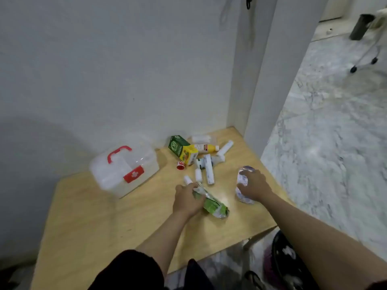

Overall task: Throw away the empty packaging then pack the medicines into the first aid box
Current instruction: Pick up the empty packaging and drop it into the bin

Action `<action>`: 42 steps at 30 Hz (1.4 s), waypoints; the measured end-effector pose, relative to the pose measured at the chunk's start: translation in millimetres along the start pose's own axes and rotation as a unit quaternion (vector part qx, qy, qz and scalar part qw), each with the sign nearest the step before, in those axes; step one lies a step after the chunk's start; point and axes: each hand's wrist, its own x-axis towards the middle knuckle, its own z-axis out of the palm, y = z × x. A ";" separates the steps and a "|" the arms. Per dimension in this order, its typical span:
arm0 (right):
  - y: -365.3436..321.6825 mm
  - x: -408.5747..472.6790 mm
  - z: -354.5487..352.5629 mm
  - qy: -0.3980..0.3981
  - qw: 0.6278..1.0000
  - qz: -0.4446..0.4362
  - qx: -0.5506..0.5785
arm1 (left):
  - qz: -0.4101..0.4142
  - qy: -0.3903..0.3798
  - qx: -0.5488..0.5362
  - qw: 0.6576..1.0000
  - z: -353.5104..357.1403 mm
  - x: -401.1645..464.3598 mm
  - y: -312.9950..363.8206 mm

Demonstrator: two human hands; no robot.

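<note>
From the head view, both hands are down on the wooden worktop (88, 216), each on a piece of crumpled packaging. The left hand (187, 200) is curled over one end of the green wrapper (214, 205), fingers closed on it; the right hand (254, 186) is cupped over the white-and-purple wrapper (243, 181), fingers bent around it (whether it is gripped or only covered, I cannot tell). The first aid box (123, 170), lid shut, stands left of and beyond the green wrapper. The medicines lie just beyond that wrapper: small white bottles (198, 174), a white tube (209, 171), a green-and-yellow carton (183, 150).

This looks like the first step, gathering the empties. Next, both wrappers must be lifted clear without dragging the nearby bottles, then carried to a bin, which is not in view.
</note>
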 end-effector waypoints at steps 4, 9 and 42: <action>13.5 -18.3 15.5 0.034 0.995 0.091 0.032 | -0.055 0.039 -0.050 0.997 20.4 -11.7 -9.4; 12.5 -21.2 25.3 0.057 0.993 0.106 0.018 | -0.065 0.050 -0.111 0.990 40.4 -14.6 -7.9; 188.6 -78.2 22.0 0.376 0.851 -0.010 0.366 | 0.282 0.085 -0.339 0.893 197.1 -25.0 82.9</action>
